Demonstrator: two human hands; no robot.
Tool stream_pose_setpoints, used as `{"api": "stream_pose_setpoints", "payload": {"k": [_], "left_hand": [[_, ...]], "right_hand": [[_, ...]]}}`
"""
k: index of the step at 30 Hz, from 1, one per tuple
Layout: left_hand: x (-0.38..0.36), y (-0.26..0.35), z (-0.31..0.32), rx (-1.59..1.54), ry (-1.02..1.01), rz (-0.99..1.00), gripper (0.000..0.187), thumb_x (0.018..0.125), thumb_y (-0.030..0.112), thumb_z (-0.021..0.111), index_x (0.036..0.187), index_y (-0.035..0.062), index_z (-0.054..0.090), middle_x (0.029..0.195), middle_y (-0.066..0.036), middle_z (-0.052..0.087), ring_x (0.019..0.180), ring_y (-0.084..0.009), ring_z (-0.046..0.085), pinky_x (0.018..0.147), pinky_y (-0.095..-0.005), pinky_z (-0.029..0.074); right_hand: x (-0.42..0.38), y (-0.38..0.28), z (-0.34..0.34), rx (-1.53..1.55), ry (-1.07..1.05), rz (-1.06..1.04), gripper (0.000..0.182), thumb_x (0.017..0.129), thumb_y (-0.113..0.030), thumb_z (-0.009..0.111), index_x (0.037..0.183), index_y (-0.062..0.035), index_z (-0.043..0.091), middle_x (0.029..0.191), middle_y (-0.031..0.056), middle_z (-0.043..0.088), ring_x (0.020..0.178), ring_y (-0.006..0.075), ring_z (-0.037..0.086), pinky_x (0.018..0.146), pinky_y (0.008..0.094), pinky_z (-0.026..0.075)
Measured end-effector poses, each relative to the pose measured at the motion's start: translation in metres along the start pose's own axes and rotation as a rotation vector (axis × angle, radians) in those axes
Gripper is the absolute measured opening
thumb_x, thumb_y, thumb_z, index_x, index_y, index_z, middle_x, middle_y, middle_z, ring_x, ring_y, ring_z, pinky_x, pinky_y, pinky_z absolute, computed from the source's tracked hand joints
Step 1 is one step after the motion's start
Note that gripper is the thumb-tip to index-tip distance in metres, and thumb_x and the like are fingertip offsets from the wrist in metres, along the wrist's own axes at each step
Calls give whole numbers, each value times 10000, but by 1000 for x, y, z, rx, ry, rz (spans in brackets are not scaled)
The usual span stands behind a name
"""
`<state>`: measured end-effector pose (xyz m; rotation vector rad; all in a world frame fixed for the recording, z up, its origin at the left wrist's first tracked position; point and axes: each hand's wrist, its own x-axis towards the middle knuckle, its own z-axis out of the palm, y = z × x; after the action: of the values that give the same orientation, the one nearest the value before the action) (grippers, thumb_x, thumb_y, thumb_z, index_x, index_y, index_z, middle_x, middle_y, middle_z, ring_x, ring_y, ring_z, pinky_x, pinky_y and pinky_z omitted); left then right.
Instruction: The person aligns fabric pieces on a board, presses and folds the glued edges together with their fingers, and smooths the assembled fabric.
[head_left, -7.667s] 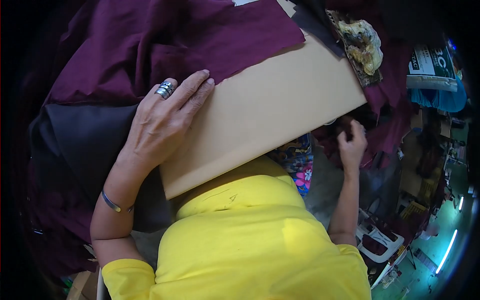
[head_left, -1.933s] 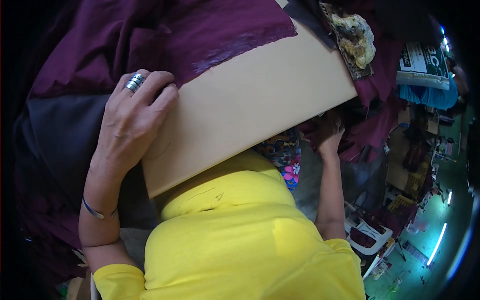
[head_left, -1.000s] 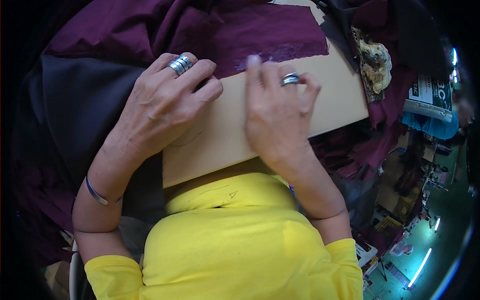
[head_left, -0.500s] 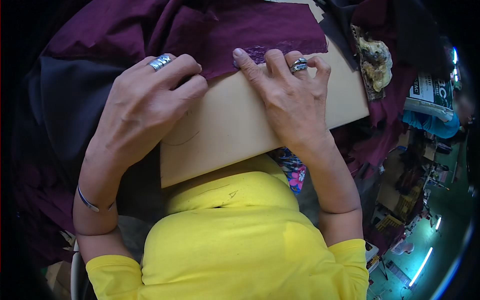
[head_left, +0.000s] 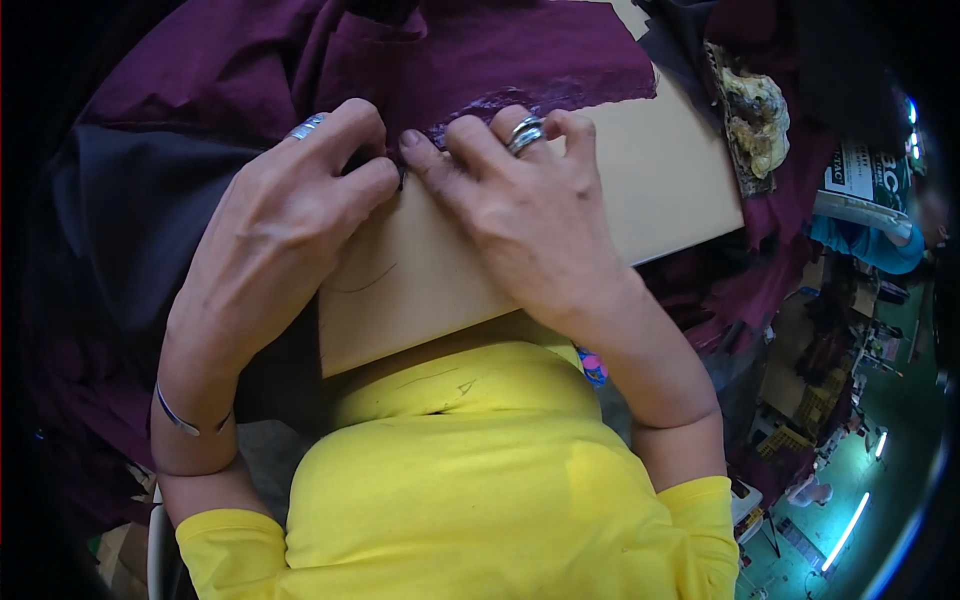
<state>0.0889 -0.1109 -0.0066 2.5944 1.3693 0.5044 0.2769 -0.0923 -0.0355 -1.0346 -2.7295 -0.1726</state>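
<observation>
A maroon sheet of cloth or thin leather (head_left: 500, 50) lies over a tan board (head_left: 430, 270). Whitish, shiny smears of what looks like glue run along its near edge. My left hand (head_left: 285, 200) is closed, its thumb and index finger pinching that edge at the board's left side; the pinched part is mostly hidden. Beside it, my right hand (head_left: 530, 200) has its fingers curled down on the same edge. The right thumb points left, its tip close to the left fingers. Both hands wear silver rings.
Dark fabric (head_left: 150, 220) drapes at the left. A yellowish crusted lump (head_left: 760, 125) sits on a strip at the board's upper right. Maroon scraps (head_left: 720, 300) hang past the right edge. A person's blue sleeve (head_left: 880, 248) shows farther right.
My right hand has slid left along the glued edge, bringing its thumb near the left fingers. The left hand has shifted slightly left and keeps its pinch.
</observation>
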Motion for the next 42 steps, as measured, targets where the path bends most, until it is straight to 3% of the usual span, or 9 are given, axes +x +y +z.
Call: {"api": "stream_pose_setpoints", "payload": {"k": [7,13,17,21,24,31,34,41,42], "left_hand": [[0,-3,2,-7,19,3,153,684,-69,607,829,-25,587,853,-109,525,727,-269,593,620,-339,501],[0,-4,2,-30,27,11,167,673,-65,620,831,-22,585,834,-111,523,718,-265,591,612,-338,500],[0,-4,3,-26,20,3,176,668,-71,620,832,-19,584,828,-112,519,711,-267,588,607,-339,498],[0,-3,4,-28,26,2,183,662,-77,615,833,-19,584,831,-114,517,715,-269,587,613,-339,496],[-1,-3,4,-8,22,1,188,658,-81,611,834,-22,584,832,-117,515,725,-273,585,622,-342,493],[2,-2,3,-40,40,33,142,662,-43,587,786,7,539,797,-113,479,707,-271,551,597,-358,462],[2,-2,2,-30,41,18,116,662,-16,568,754,25,511,772,-106,454,703,-265,539,592,-360,456],[-2,-8,10,-41,51,49,164,736,1,530,893,44,554,852,-84,506,754,-264,566,646,-324,486],[0,-3,7,39,102,25,153,754,32,524,903,47,559,855,-84,514,793,-253,572,771,-347,480]], "right_hand": [[2,1,5,14,64,-4,339,782,-144,528,1106,-150,627,953,9,528,953,174,531,852,433,308],[-8,38,-4,435,-30,113,490,732,0,504,1124,-268,621,951,-12,545,832,168,544,821,393,322],[-10,29,-6,-122,6,161,435,756,-67,514,1164,-190,602,937,9,533,873,165,519,839,391,307],[-4,4,7,-110,101,22,360,753,-138,556,1080,5,610,938,47,522,948,177,514,869,431,299],[1,-12,-1,-61,-8,-24,416,777,-127,514,1186,-75,565,960,18,506,923,160,498,857,403,293],[-2,17,2,395,-10,36,418,753,-56,541,1132,-214,618,921,-12,523,864,175,502,871,404,281],[-7,26,-6,242,139,153,431,742,-50,552,1126,-232,622,901,-21,517,856,169,499,868,405,284],[-25,67,-11,-204,67,134,404,761,-78,544,1133,-220,619,913,3,523,917,192,512,887,405,307],[-22,72,-15,-238,53,110,390,747,-58,556,1098,-207,637,929,6,530,938,196,514,894,401,310]]}}
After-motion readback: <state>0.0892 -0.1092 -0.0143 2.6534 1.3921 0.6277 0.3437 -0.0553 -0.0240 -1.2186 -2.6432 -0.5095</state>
